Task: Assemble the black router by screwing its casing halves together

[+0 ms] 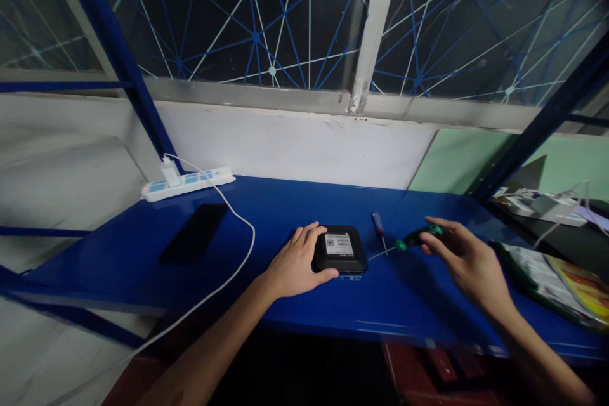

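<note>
A flat black electronic box (pixel 340 264) with rounded corners and a white printed label on top lies on the blue table. My left hand (pixel 299 260) grips its left side, thumb along the front edge and fingers over the far edge. Ports show on the box's front side. In my right hand (pixel 461 254) is a screwdriver (pixel 413 239) with a green and black handle, held between thumb and fingers. Its thin shaft points left, the tip close to the box's right side; whether they touch I cannot tell. Beyond the shaft lies a smaller screwdriver (pixel 377 223) with a bluish clear handle.
A white power strip (pixel 200 181) with a plugged-in charger stands at the back left. From it a white cable (pixel 254 235) loops across the blue table (pixel 295 196). A dark phone-like slab (pixel 193 235) lies at left. A shiny printed packet (pixel 556 279) sits at far right.
</note>
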`<state>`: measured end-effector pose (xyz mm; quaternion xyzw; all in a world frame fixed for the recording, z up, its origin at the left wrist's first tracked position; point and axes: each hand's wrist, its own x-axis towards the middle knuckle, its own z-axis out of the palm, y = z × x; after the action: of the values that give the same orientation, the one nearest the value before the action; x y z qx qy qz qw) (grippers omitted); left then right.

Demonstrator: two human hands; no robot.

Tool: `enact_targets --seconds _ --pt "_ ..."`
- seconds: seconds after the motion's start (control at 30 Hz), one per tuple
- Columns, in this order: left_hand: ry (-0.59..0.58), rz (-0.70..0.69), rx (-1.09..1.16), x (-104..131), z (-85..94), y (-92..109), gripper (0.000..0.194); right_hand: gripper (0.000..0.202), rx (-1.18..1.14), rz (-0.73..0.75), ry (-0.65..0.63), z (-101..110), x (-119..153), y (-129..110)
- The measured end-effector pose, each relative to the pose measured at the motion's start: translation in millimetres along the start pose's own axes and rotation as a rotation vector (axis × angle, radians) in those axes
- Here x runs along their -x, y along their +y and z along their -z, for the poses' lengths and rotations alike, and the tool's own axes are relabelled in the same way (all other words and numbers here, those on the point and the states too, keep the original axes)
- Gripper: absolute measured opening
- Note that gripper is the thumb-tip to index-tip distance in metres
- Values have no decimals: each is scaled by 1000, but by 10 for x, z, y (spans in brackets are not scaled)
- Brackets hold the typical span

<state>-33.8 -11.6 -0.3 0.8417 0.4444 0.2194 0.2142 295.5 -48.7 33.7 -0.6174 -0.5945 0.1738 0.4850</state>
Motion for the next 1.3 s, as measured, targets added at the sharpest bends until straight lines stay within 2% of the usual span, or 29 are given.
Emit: enact_targets --seconds 0.13,0.27,0.37,0.5,0.7,0.87,1.1,1.3 --pt "9 -6 19 -9 3 -15 83 53 -49 -144 -55 94 203 374" --pt "8 -16 31 -18 5 -28 83 48 15 -180 -165 174 351 515" --pt "20 -9 40 -29 4 -42 86 41 128 -94 -235 242 410 497" --pt "36 6 55 -44 1 -59 87 38 270 24 -240 297 471 459" --pt "33 8 67 -57 2 -60 84 40 329 62 -219 292 486 349" --pt "21 10 61 -59 8 -62 85 37 339 99 -260 188 417 221" --pt "-33 48 59 -54 37 -45 106 29 307 207 -282 153 322 150" --pt "-63 98 92 -80 47 -44 116 33 390 260 -333 195 214 114"
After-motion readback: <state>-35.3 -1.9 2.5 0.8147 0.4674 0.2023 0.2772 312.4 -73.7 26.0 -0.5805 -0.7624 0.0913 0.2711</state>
